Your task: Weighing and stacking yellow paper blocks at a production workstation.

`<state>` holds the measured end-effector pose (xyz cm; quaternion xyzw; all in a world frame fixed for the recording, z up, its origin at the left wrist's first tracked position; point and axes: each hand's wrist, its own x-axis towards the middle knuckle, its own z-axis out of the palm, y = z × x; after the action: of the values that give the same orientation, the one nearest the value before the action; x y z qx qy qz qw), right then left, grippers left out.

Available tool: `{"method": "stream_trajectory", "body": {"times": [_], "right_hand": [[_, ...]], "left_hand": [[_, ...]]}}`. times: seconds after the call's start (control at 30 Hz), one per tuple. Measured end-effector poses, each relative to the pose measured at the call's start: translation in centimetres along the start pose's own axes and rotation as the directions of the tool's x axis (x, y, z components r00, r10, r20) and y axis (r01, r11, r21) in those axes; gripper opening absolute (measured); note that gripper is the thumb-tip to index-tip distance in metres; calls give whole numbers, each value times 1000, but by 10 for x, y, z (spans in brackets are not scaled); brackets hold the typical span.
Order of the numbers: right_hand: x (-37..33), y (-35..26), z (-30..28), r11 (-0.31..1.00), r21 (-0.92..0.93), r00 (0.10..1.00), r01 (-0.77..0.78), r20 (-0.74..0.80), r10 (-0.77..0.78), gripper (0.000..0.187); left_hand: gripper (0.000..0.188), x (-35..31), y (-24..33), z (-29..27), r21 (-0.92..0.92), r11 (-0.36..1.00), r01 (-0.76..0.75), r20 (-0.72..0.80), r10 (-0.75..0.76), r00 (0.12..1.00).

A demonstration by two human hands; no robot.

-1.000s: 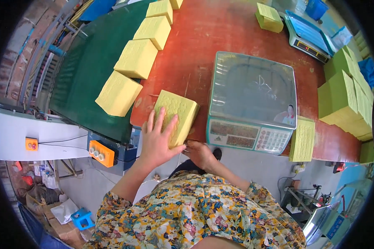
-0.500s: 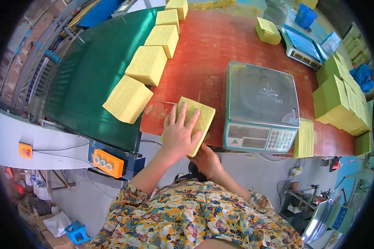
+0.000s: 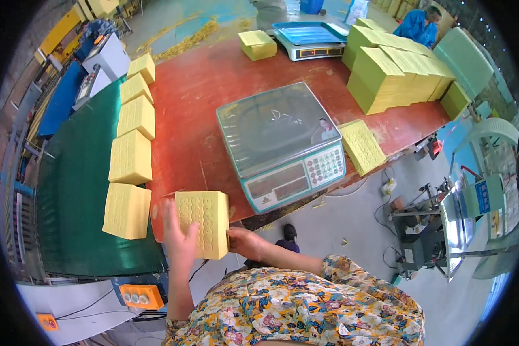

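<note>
A block-like stack of yellow paper (image 3: 206, 222), its top sheet embossed with rows of wavy marks, is at the front left edge of the red table. My left hand (image 3: 180, 241) is at the stack's left side, its fingers stretched upward and the thumb apart over the top face. At the opposite side, the fingers of my right hand (image 3: 248, 242) are bent around the lower right edge; some fingertips are hidden. Beyond the stack to the right sits a digital scale (image 3: 279, 135) with a bare grey platform. Another yellow paper stack (image 3: 362, 147) leans beside the scale.
Several yellow stacks (image 3: 131, 158) line the green conveyor belt (image 3: 69, 190) on the left. A second scale (image 3: 314, 51) and a large pile of stacks (image 3: 380, 78) occupy the far right. An orange button box (image 3: 141, 297) is at lower left. A person in blue (image 3: 416, 26) is behind the pile.
The view has swung right. My left hand has left the stack's top face for its left side. The stack now faces me more squarely, with my right hand still at its right edge.
</note>
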<state>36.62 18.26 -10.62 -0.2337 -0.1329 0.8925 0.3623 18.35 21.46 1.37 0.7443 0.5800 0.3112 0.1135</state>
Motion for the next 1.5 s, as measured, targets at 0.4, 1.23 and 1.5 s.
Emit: {"method": "stream_trajectory", "body": {"times": [0.4, 1.23, 1.5], "right_hand": [[-49, -86, 7, 951, -267, 966, -157, 161, 204, 57], [-136, -270, -10, 979, -197, 981, 57, 194, -18, 69], [-130, -328, 16, 900, -267, 939, 344, 76, -336, 62]], "left_hand": [[38, -57, 37, -18, -702, 257, 664, 330, -709, 623], [57, 50, 195, 38, -871, 89, 483, 399, -446, 801], [51, 178, 162, 69, -902, -247, 353, 398, -161, 903]]}}
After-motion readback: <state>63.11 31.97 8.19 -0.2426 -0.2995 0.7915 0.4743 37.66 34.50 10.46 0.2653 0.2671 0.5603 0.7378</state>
